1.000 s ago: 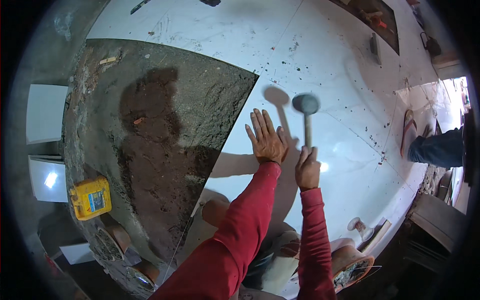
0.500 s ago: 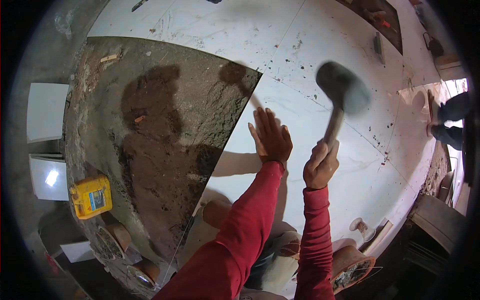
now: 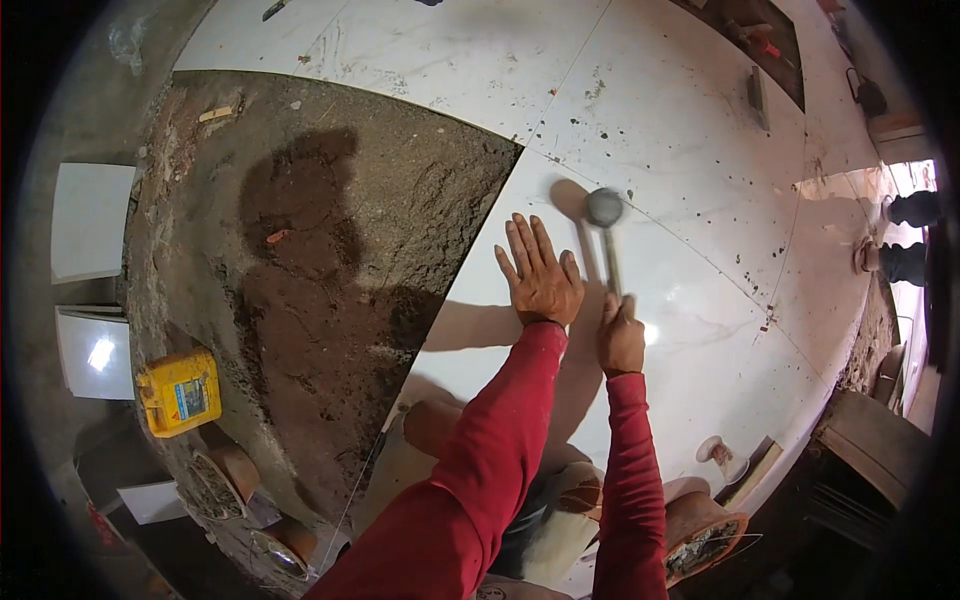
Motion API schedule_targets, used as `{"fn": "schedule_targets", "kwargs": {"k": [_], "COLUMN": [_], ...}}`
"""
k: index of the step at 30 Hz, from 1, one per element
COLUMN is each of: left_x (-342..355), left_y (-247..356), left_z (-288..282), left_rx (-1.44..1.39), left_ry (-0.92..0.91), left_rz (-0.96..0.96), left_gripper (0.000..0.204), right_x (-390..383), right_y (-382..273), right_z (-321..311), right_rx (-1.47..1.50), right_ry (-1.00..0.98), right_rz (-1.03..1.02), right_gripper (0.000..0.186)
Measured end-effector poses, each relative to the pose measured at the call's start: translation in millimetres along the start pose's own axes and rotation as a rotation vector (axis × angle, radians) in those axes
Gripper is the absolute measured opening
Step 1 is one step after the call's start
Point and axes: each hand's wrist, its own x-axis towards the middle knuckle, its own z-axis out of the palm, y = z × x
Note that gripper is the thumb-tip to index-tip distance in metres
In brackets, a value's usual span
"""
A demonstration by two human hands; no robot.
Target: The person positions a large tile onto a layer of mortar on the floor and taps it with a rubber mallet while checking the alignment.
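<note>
My left hand (image 3: 545, 285) lies palm down with fingers spread on a white marbled floor tile (image 3: 700, 340), beside the edge of a patch of rough grey-brown mortar bed (image 3: 410, 220). To its right, my right hand (image 3: 622, 335) grips the wooden handle of a rubber mallet (image 3: 604, 208). The mallet's dark round head is low over the tile, slightly blurred; I cannot tell whether it touches. Both forearms are in red sleeves.
Stacked tiles (image 3: 93, 350), a yellow jerrycan (image 3: 180, 395) and mortar buckets (image 3: 220, 475) line the left side. A suction cup tool (image 3: 722, 460) and another bucket (image 3: 700, 535) lie at lower right. A co-worker's legs (image 3: 905, 260) stand at far right; a dark recess (image 3: 760, 40) is at upper right.
The mallet rose toward me and to the right, then came back down near the tile. My left hand stayed nearly in place. The co-worker's feet shifted toward the right.
</note>
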Motion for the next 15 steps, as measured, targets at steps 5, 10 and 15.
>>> {"fn": "schedule_targets", "kwargs": {"k": [5, 10, 15], "left_x": [-4, -4, -6], "left_y": [1, -8, -3], "left_z": [-4, 7, 8], "left_rx": [-0.010, 0.007, 0.061], "left_ry": [-0.039, 0.008, -0.035], "left_rz": [0.005, 0.124, 0.130], "left_gripper": [0.070, 0.061, 0.055], "right_x": [-37, -55, -68], "right_y": [-19, 54, 3], "right_z": [-49, -1, -83], "right_rx": [0.592, 0.043, 0.639], "right_ry": [0.422, 0.060, 0.504], "right_rz": [-0.049, 0.190, 0.118], "right_gripper": [0.022, 0.023, 0.029]}}
